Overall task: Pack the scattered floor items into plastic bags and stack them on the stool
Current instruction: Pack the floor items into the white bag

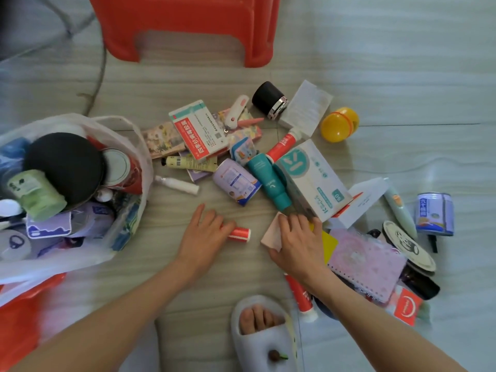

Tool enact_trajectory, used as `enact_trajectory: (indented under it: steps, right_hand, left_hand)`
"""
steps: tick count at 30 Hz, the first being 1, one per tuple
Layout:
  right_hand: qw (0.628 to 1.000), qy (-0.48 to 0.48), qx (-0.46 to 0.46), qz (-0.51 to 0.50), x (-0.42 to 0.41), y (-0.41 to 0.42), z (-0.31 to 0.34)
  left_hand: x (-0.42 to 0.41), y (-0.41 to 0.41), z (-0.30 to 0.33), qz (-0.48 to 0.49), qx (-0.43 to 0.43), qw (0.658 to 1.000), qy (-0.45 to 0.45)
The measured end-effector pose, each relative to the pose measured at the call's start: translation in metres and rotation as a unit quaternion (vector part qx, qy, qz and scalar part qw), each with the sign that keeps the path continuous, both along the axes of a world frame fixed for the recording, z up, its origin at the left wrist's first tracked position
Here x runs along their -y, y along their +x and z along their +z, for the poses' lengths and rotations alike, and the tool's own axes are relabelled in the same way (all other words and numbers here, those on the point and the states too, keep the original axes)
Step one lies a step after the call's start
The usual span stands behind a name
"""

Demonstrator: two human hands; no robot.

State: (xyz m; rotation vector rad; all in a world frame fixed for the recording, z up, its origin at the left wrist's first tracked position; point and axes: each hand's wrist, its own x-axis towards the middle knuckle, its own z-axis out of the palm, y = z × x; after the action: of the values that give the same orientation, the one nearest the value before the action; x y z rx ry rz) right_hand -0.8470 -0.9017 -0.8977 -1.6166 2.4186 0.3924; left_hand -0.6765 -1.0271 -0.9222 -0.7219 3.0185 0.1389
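Observation:
My left hand (206, 232) lies on the floor with its fingers on a small red-and-white tube (240, 234). My right hand (300, 237) grips a pale pink box (271, 234) at the near edge of the scattered pile. A clear plastic bag (128, 146) stands open at the left, stuffed with a black round case (67, 167), a green bottle (37, 194), a can and pouches. The red plastic stool (185, 25) stands at the top. Between them lie a red-and-white medicine box (201, 130), a teal bottle (271, 181) and a light blue box (311, 178).
A yellow ball-shaped container (339, 124), black jar (269, 103), blue can (434, 213), pink spiral notebook (367, 261) and round tin (408, 245) lie to the right. An orange bag (18, 326) sits bottom left. My slippered foot (261, 334) is at the bottom. A cable (100, 63) runs upper left.

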Motion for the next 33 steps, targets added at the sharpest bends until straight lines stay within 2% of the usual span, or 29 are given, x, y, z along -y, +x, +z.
enact_trajectory:
  steps: [2, 4, 6, 9, 14, 18, 22, 24, 26, 29, 33]
  right_hand:
    - [1.0, 0.0, 0.008, 0.006, -0.001, 0.004, 0.006]
    - [0.999, -0.006, 0.032, 0.018, 0.003, 0.011, 0.014]
    - [0.996, -0.034, 0.074, 0.019, 0.014, 0.021, 0.027]
    - [0.984, -0.085, 0.153, 0.028, 0.044, 0.043, 0.055]
    - [0.955, -0.117, 0.252, 0.103, 0.101, 0.086, 0.103]
    - [0.94, -0.115, 0.263, 0.185, 0.137, 0.122, 0.13]
    - [0.93, -0.098, 0.209, 0.285, 0.188, 0.144, 0.135]
    - [0.922, -0.074, 0.18, 0.335, 0.22, 0.153, 0.141]
    - [0.914, -0.062, 0.178, 0.36, 0.248, 0.163, 0.141]
    - [0.919, -0.047, 0.196, 0.34, 0.273, 0.182, 0.134]
    - [0.912, -0.014, 0.259, 0.317, 0.276, 0.195, 0.113]
  left_hand:
    - [0.0, 0.015, 0.002, 0.014, -0.008, 0.999, 0.041]
    - [-0.005, 0.032, 0.013, 0.085, 0.004, 0.988, 0.13]
    - [-0.007, 0.05, 0.024, 0.164, -0.023, 0.966, 0.198]
    - [0.001, 0.076, 0.054, 0.237, -0.107, 0.935, 0.24]
    - [0.012, 0.122, 0.108, 0.359, -0.254, 0.875, 0.201]
    - [0.033, 0.163, 0.129, 0.431, -0.304, 0.841, 0.122]
    - [0.062, 0.184, 0.143, 0.445, -0.317, 0.832, 0.095]
    - [0.085, 0.191, 0.145, 0.446, -0.306, 0.839, 0.055]
    - [0.111, 0.196, 0.143, 0.452, -0.241, 0.859, 0.001]
    - [0.143, 0.201, 0.139, 0.466, -0.15, 0.87, -0.051]
    - [0.164, 0.204, 0.127, 0.401, -0.065, 0.91, -0.088]
